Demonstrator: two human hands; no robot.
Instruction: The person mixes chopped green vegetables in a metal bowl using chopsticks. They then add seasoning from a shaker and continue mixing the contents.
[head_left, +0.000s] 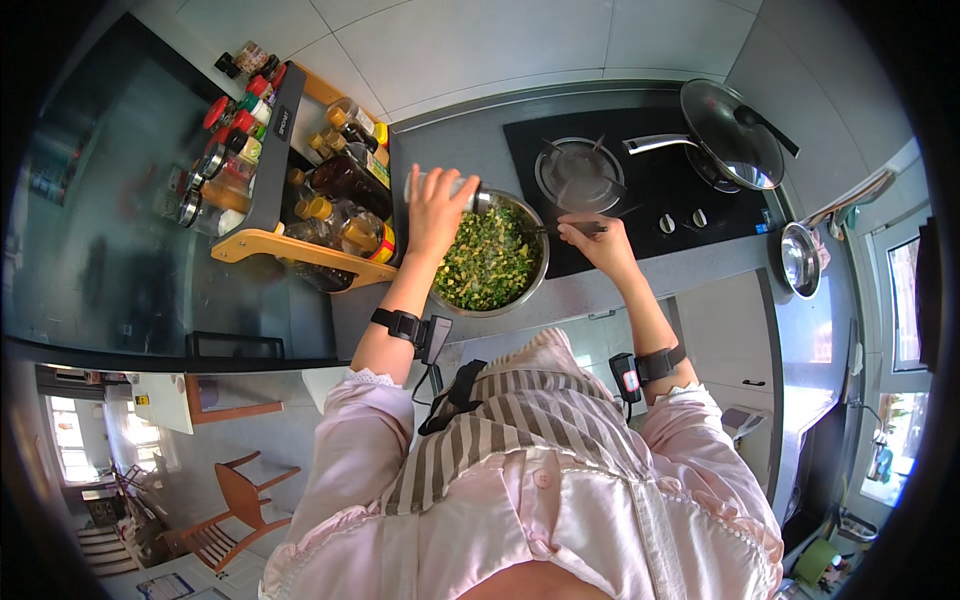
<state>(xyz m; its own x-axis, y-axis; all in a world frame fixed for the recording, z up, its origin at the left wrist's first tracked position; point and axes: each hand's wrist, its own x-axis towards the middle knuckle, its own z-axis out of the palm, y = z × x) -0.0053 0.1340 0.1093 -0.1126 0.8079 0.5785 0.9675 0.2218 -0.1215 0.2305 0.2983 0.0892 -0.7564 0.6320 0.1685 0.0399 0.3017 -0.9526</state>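
Observation:
A round metal bowl (541, 279) on the grey counter holds a chopped green and yellow mixture (491, 259). My left hand (437, 206) grips a jar (466, 196) with a metal top, tipped sideways at the bowl's upper left rim. Between the fingers of my right hand (598, 238) is the dark handle of a thin utensil (551, 226), which reaches over the bowl's right edge. The utensil's tip is hard to make out against the mixture.
A wooden-sided rack (315, 259) with bottles and spice jars stands left of the bowl. To the right is a black gas hob (645, 202), with a lidded pan (731, 135) on its far burner. A small metal bowl (800, 260) is at the counter's right end.

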